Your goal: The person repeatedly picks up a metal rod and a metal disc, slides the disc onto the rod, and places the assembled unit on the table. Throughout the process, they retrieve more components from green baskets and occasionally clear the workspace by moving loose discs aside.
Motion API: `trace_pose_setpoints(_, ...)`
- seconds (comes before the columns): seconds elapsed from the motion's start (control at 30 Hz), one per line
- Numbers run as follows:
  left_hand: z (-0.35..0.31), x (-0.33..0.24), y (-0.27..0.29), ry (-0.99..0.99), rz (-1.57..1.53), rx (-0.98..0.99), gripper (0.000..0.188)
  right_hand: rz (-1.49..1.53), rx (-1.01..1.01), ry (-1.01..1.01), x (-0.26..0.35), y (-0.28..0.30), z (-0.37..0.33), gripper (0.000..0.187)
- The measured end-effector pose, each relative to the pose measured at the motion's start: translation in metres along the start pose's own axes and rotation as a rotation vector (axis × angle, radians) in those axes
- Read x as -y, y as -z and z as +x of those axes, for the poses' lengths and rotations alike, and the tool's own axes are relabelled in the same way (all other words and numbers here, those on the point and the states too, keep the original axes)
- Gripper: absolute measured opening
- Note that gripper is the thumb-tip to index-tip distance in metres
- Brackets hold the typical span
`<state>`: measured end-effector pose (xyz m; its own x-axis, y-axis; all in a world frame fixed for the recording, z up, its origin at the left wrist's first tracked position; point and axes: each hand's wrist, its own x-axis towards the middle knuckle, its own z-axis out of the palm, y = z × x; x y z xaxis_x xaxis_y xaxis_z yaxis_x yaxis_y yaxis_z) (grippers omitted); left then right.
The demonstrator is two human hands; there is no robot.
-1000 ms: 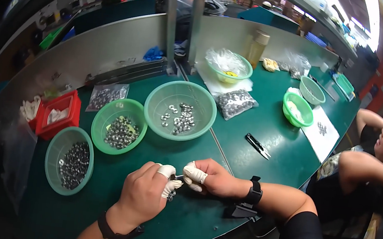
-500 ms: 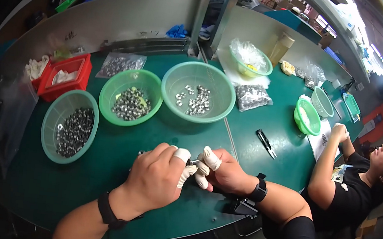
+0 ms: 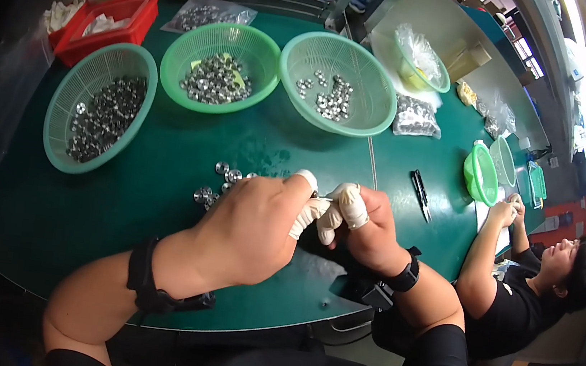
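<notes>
My left hand [image 3: 252,222] and my right hand [image 3: 367,228] meet fingertip to fingertip above the table, white finger cots on both. A dark, small metal part [image 3: 316,195] peeks out between the left fingertips, mostly covered. My right fingers pinch what looks like a thin metal piece [image 3: 326,199], largely hidden by the cots. Beside and partly behind the left hand lie several loose, round metal parts [image 3: 222,168] on the green table [image 3: 114,228].
Farther off stand a basket of dark metal parts [image 3: 89,163], a bright green basket [image 3: 207,107] and a pale green basket [image 3: 335,126], both with shiny parts. Snips [image 3: 421,195] lie right. A red bin [image 3: 118,36] stands far left. A co-worker [image 3: 511,295] sits at right.
The view has tilted down and shifted, so the baskets appear higher. My hands remain together; the thin metal piece between them is more covered. Loose parts beside my left hand now show.
</notes>
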<state>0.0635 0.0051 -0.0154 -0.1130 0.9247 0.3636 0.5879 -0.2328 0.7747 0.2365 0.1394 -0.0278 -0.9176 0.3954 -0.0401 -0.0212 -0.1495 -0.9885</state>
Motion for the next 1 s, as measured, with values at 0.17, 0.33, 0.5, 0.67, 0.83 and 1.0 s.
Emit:
trace_pose_setpoints(0.17, 0.002, 0.004, -0.003, -0.206, 0.269, -0.094, 0.009, 0.049, 0.037, -0.081, 0.002, 0.004, 0.004, 0.047)
trace_pose_setpoints(0.33, 0.008, 0.001, 0.005, -0.28, 0.445, -0.141, 0.007, 0.171, 0.034, -0.146, 0.005, 0.003, 0.005, 0.051)
trace_pose_setpoints(0.5, 0.006, 0.0, 0.005, -0.305, 0.471, -0.076, 0.009, 0.193, 0.073, -0.186, 0.003, 0.006, 0.004, 0.052)
trace_pose_setpoints(0.67, 0.005, 0.003, 0.003, -0.24, 0.355, -0.027, 0.009, 0.083, 0.032, -0.059, -0.002, 0.003, 0.003, 0.046)
trace_pose_setpoints(0.83, 0.004, 0.003, 0.003, -0.116, 0.142, 0.02, 0.016, 0.043, 0.023, -0.01, -0.003, 0.003, 0.001, 0.045)
trace_pose_setpoints(1.0, 0.005, 0.0, 0.002, -0.134, 0.184, 0.001, 0.012, 0.12, 0.058, -0.079, 0.001, 0.004, 0.001, 0.043)
